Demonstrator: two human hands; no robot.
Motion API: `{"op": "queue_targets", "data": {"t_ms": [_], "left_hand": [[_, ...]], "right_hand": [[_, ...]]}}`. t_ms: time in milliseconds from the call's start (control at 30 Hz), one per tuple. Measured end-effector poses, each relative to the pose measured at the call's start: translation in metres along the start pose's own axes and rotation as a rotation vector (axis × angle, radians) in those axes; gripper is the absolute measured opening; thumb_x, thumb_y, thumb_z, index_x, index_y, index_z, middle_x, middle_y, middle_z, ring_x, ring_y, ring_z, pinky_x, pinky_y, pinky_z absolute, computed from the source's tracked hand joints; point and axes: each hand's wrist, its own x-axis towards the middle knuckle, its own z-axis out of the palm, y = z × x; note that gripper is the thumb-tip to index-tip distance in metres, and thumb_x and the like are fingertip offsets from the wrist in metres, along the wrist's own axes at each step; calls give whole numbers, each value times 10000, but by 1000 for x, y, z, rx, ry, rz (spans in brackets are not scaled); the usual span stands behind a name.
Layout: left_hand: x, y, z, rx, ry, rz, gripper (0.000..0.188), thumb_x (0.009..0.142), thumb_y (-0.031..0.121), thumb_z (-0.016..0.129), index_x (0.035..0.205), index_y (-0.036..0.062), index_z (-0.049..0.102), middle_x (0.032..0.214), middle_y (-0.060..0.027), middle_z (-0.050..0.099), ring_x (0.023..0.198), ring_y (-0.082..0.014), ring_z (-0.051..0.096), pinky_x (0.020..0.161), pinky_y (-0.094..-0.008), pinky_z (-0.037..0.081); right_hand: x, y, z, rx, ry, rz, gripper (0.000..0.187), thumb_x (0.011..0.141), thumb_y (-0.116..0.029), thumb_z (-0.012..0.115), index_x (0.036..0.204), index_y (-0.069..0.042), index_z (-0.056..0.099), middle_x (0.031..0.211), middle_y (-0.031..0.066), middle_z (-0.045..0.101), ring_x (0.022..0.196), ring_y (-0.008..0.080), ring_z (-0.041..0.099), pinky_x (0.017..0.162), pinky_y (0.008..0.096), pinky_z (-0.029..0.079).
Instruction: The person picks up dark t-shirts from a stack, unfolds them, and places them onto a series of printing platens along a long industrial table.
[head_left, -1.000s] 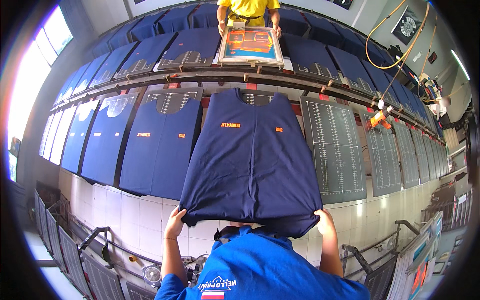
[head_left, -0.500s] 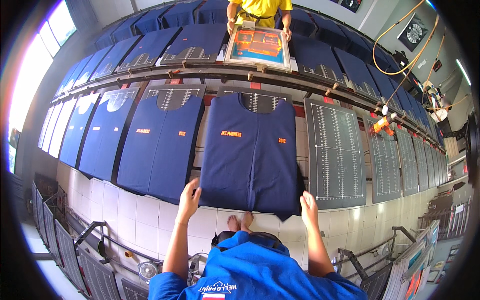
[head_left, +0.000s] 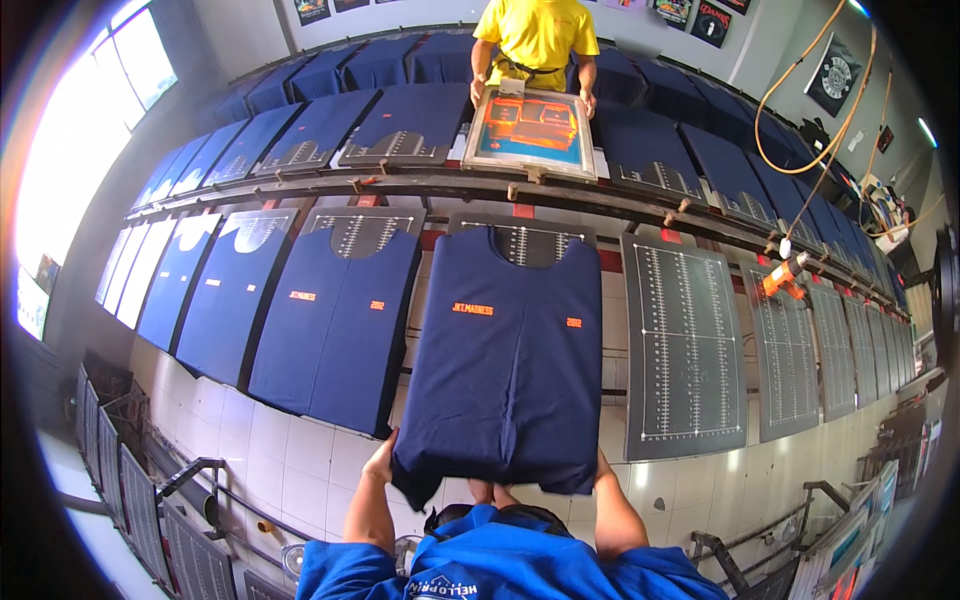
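A navy blue T-shirt (head_left: 500, 370) with small orange lettering on the chest lies over a dark printing board (head_left: 545, 245) right in front of me. The board's white ruled marks show through the neck opening. My left hand (head_left: 380, 460) holds the shirt's lower left corner, its fingers partly tucked behind the cloth. At the lower right corner, my right hand (head_left: 608, 475) grips the other side, its fingers mostly hidden by the fabric. Between the hands the hem hangs loose over the board's near end.
More navy shirts (head_left: 330, 330) lie on boards to the left. Bare ruled boards (head_left: 685, 350) stand to the right, with an orange heat gun (head_left: 783, 277) above them. Across the rail (head_left: 420, 190), a person in yellow (head_left: 535, 40) holds a framed printing screen (head_left: 530, 135).
Both hands have closed in on the shirt's lower corners and taken hold of them. The hem has come nearer to me. My view has tilted up, showing more of the far wall.
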Motion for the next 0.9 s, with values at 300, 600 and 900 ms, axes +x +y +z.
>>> {"op": "queue_targets", "data": {"t_ms": [300,600,900], "left_hand": [[-115,16,30,159,88,111,456,787,263,718,1102,-44,599,990,-156,673,845,-245,672,804,-374,541],[-219,161,236,386,101,851,464,744,260,742,1085,-12,587,1031,-88,646,946,-189,618,880,-325,471],[-319,345,226,231,-754,1271,309,924,200,562,1145,-17,559,1087,-124,637,1006,-221,622,914,-357,479]], "right_hand": [[-78,-4,-96,32,-53,148,606,785,-272,709,1261,35,495,1204,170,596,1117,333,569,1013,467,408],[-140,-172,30,-294,362,-736,616,741,-299,758,1214,20,527,1085,98,616,1027,267,564,963,406,416],[-310,-244,278,85,-73,-1401,559,903,-363,553,1262,60,490,1274,180,529,1168,339,508,1005,445,383]]}}
